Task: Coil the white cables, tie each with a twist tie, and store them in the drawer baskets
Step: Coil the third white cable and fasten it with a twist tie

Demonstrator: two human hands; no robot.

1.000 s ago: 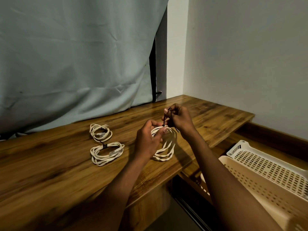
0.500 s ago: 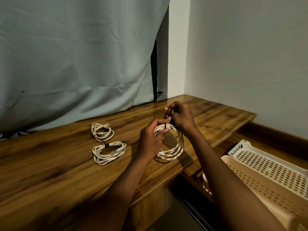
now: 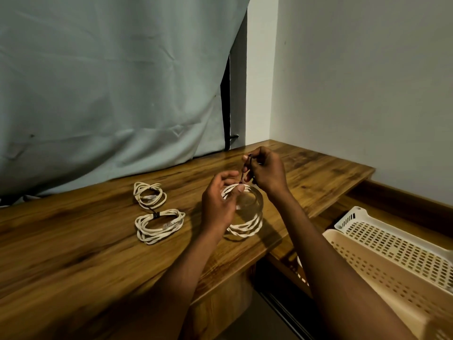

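A coiled white cable [image 3: 247,227] stands tilted on the wooden table [image 3: 73,261], its lower edge resting on the surface. My left hand [image 3: 219,204] pinches the top of that coil. Just above it, my right hand [image 3: 266,171] grips the dark twist tie [image 3: 244,171] that rises from the coil's top. Two more coiled white cables lie flat to the left: a near one [image 3: 159,225] bound with a dark tie, and a far one [image 3: 149,195]. Two perforated drawer baskets sit low on the right, a white one [image 3: 402,244] and a beige one [image 3: 382,278].
A grey curtain [image 3: 110,94] hangs behind the table. A white wall [image 3: 367,94] closes the right side. The baskets rest in a pulled-out drawer below the table's right edge, with a lower wooden ledge [image 3: 343,207] behind them.
The coil in my hands has turned more upright and opened toward me. My right hand rose slightly with the tie. The two cables on the left stayed put.
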